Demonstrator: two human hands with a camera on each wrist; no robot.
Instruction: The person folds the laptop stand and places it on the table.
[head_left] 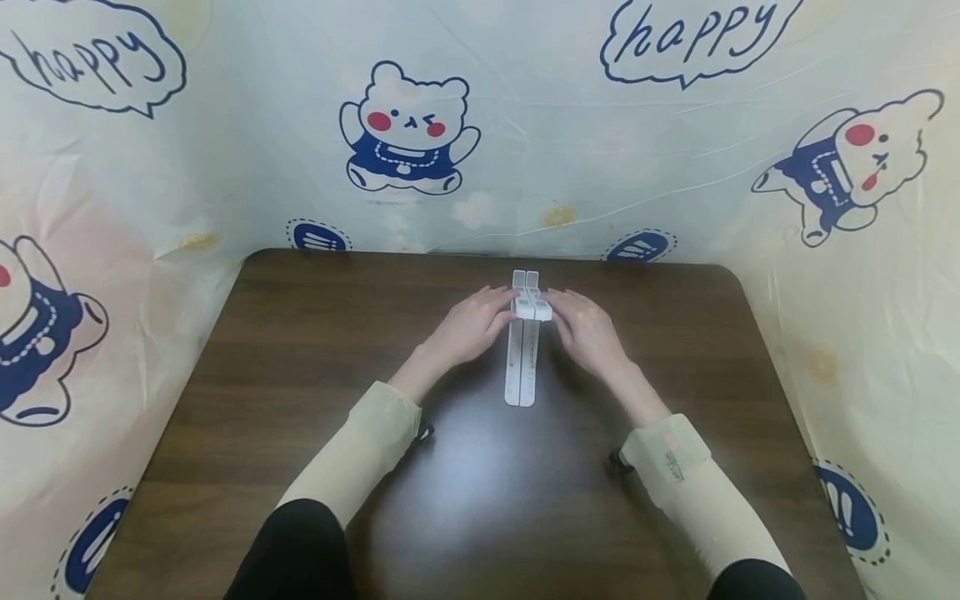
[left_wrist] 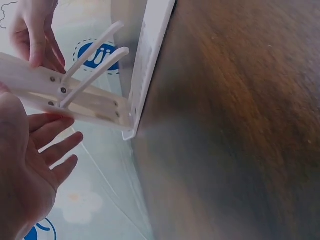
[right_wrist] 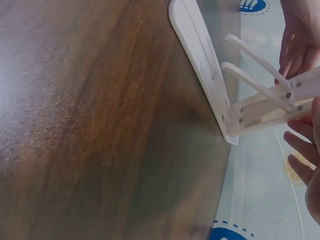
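A white folding stand (head_left: 521, 367) stands upright on the table, its long two-part base lying flat and its raised part tilted up at the far end. From the left side, my left hand (head_left: 472, 325) pinches the raised part between thumb and fingers. My right hand (head_left: 588, 333) holds the same part from the right. Two thin support arms (left_wrist: 100, 70) stick out from the raised part, beside small screws, over the base. In the right wrist view the base (right_wrist: 200, 60) touches the table, and the lower fingers of the right hand (right_wrist: 310, 160) stay spread apart, off the stand.
The brown wooden table (head_left: 300, 375) has rounded far corners, and the stand sits near its far edge. A pale curtain (head_left: 525, 167) with cartoon bears and "happy" lettering hangs behind the table and at both sides.
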